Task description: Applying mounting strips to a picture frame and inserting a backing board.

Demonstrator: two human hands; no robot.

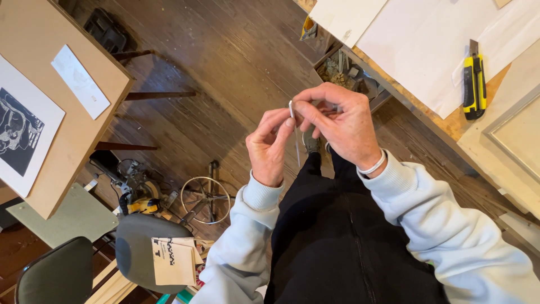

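Both hands raised together over dark wooden floor point(225, 62), beside worktop point(444, 126). Left hand point(269, 147) and right hand point(337, 121) fingers point(284, 121) pinched shut on small thin white strip point(291, 108), held upright between fingertips. Yellow-black utility knife point(474, 81) lay on worktop among white paper sheets point(416, 45), well apart from hands. Print on board point(22, 126) at left

Workshop, utility knife point(474, 80) on workbench point(444, 126), power saw point(136, 194)
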